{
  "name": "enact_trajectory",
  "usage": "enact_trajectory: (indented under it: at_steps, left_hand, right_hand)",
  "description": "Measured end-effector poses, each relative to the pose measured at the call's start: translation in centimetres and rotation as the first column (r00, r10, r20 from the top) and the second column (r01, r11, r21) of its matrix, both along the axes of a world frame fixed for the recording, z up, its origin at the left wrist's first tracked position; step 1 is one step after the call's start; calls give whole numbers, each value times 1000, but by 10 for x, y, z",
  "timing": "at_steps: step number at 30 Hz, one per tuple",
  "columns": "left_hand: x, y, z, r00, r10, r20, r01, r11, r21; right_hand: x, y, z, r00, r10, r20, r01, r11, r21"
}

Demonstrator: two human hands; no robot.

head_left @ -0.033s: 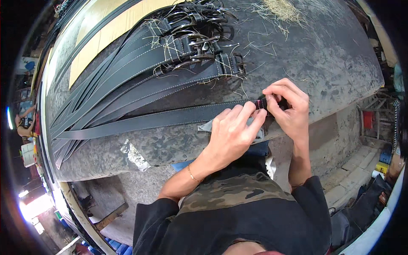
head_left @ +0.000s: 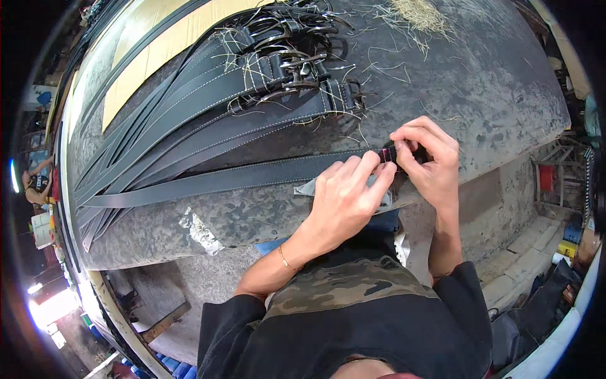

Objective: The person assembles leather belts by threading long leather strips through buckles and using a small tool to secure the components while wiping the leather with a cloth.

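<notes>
Belts (head_left: 214, 93) lie in a big heap on the table (head_left: 492, 107), on the far side of the one long black belt (head_left: 252, 175) I am working on. On my belt's near side is a crinkly piece of foil (head_left: 201, 232). Beyond my belt, further right, the heap ends in shiny buckles (head_left: 297, 79) with loose threads stuck all over them.

My left hand (head_left: 347, 196) is at my belt's right end, fingers curled and thumb pinching it down. Just beside it, my right hand (head_left: 435, 151) has its thumb and finger tips squeezed close, and they seem to pinch the same dark end. A tiny pink bit shows between my hands; I cannot tell what it is. Far past that end sits a fluffy pile of thread bits (head_left: 420, 16).

I think I am at the small fiddly part, fixing up the belt's end. The next move looks like it needs my left hand to keep still and my right finger tips to go gently.
</notes>
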State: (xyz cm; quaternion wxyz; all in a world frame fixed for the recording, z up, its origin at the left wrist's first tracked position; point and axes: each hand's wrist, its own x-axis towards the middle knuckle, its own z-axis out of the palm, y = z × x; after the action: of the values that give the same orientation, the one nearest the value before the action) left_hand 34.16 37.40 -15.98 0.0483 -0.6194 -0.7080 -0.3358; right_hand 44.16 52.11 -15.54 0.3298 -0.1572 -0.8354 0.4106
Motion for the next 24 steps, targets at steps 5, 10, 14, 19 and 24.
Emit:
enact_trajectory:
  at_steps: [5, 10, 14, 19, 24]
  left_hand:
    - [0, 1, -1, 1000, -2, 11, 2, 1000, 10]
    - [0, 0, 0, 1000, -6, 16, 6, 1000, 3]
    - [0, 0, 0, 1000, -5, 13, 5, 1000, 5]
    - [1, 0, 0, 994, -7, 113, -3, 997, 81]
    - [-7, 29, 39, 981, 158, 113, -158, 987, -5]
  right_hand:
    - [0, -1, 0, 1000, 5, 18, -5, 1000, -7]
    - [-1, 0, 1, 1000, -1, 21, 1, 1000, 18]
    - [0, 0, 1, 1000, 1, 21, -2, 1000, 12]
    - [4, -3, -2, 994, -100, -49, 81, 954, -288]
    - [13, 16, -21, 823, -384, -417, -12, 724, -690]
